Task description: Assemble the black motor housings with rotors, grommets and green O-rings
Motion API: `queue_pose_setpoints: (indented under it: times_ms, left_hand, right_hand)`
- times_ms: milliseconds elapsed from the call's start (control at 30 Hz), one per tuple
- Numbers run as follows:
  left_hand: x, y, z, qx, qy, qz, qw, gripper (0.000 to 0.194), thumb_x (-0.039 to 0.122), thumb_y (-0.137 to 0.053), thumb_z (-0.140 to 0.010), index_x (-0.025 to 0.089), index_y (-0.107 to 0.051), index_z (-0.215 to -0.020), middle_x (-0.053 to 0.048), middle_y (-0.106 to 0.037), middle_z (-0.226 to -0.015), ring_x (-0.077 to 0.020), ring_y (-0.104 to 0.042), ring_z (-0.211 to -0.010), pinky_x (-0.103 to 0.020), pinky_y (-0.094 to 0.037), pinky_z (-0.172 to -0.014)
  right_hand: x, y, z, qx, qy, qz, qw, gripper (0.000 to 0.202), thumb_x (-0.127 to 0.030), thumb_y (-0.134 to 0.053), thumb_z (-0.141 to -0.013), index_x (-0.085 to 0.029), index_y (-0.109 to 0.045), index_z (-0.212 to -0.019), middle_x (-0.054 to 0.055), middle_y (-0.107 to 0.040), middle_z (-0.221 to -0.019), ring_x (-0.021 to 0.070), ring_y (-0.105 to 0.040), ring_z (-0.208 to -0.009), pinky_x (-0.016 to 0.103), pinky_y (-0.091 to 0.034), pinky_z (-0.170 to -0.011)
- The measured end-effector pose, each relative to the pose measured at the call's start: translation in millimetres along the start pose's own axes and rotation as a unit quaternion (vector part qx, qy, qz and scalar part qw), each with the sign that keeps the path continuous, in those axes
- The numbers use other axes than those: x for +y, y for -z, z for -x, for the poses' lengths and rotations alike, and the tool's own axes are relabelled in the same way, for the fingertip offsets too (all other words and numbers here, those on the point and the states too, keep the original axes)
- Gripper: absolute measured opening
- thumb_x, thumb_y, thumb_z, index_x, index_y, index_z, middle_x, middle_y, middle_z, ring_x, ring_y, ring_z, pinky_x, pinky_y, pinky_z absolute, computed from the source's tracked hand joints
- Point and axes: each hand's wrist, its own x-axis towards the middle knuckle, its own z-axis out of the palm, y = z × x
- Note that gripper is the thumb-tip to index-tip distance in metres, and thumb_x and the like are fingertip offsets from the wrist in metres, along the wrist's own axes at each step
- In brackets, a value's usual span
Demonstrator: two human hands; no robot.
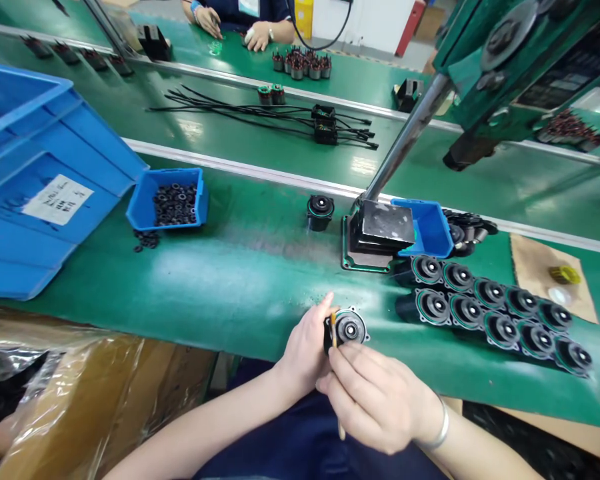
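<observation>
My left hand (304,343) is closed round a black motor housing (353,328) near the front edge of the bench, its round top facing up toward me. Between the fingers of my right hand (380,400) is a thin brush (334,330), its bristle tip at the left rim of the housing. Whether the bristles touch the rim I cannot tell. Part of the housing's body is hidden by my hands. Beyond them, a similar housing (320,212) stands upright. To the right, several more housings (490,313) stand in two rows.
A green press (500,73) rises at the right above a black metal block (384,223). Blue bins (167,227) (433,230) stand on the bench; a large blue crate (55,180) fills the left. Yellow pot (565,274) on cardboard at right. Another person's hands (259,35) are across the line.
</observation>
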Motion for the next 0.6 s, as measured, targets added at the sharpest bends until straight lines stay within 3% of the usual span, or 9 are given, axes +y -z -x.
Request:
queue_pose_setpoints:
  times_ms: [167,267,400,600]
  left_hand:
    - [-1,-2.4,-1,0.005,0.002,0.032,0.999,0.101,0.047,-0.074,-0.076,0.019,-0.013,-0.151,-0.010,-0.067,-0.113,-0.0253,-0.068,-0.101,-0.041,-0.057,-0.089]
    - [-3,-3.8,0,-0.003,0.018,0.046,0.999,0.107,0.051,-0.078,-0.070,0.019,-0.015,-0.150,-0.010,-0.068,-0.111,-0.0253,-0.068,-0.099,-0.040,-0.057,-0.088]
    - [-2,2.3,-4,-0.029,0.030,0.062,0.997,0.107,0.046,-0.081,-0.069,0.021,-0.015,-0.150,-0.010,-0.066,-0.116,-0.0251,-0.067,-0.104,-0.040,-0.055,-0.093]
    - [1,18.6,-21,-0.113,0.038,0.096,0.988,0.098,0.031,-0.081,-0.071,0.025,-0.020,-0.147,-0.006,-0.065,-0.119,-0.0236,-0.064,-0.111,-0.041,-0.051,-0.100]
  right_hand:
    - [-7,11,6,-0.026,0.008,-0.020,0.999,0.020,-0.022,-0.055,-0.081,-0.010,-0.066,-0.092,0.013,-0.071,-0.097,0.0250,-0.069,-0.087,0.038,-0.061,-0.080]
    - [-9,21,13,-0.044,0.026,-0.017,0.999,0.023,-0.019,-0.046,-0.085,-0.011,-0.067,-0.093,0.012,-0.071,-0.098,0.0245,-0.070,-0.090,0.038,-0.059,-0.084]
    - [-7,36,23,-0.085,0.023,-0.012,0.996,0.028,-0.015,-0.041,-0.089,-0.011,-0.067,-0.098,0.012,-0.070,-0.104,0.0224,-0.069,-0.096,0.036,-0.056,-0.089]
    - [6,52,19,-0.087,0.001,-0.026,0.996,0.026,-0.013,-0.041,-0.088,-0.012,-0.066,-0.095,0.010,-0.071,-0.099,0.0189,-0.068,-0.089,0.035,-0.057,-0.086]
